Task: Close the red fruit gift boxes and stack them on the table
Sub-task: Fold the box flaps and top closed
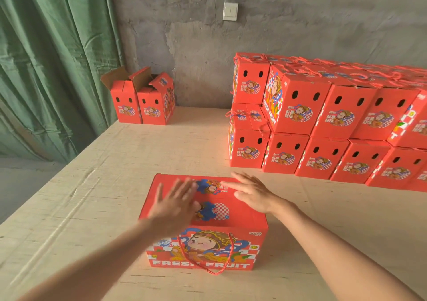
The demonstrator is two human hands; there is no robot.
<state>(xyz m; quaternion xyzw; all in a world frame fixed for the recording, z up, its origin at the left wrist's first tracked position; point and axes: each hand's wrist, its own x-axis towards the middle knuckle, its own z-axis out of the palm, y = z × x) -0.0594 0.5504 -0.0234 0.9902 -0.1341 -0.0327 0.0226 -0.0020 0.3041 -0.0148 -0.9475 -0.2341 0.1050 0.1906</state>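
Near-edge box (208,210) pressed shut by spread left hand (175,204) and right hand (253,196); stack (323,120) built along right edge; two open boxes (141,103) untouched at far-left corner.

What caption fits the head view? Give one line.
Left hand and right hand over a closed gift box; stacked boxes right, open boxes behind.

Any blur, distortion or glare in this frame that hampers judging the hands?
Head view: left hand motion-blurred, fingers smeared; right hand sharper; wide-angle bending tilts the stacked boxes at right; light soft and even, no glare on the table.
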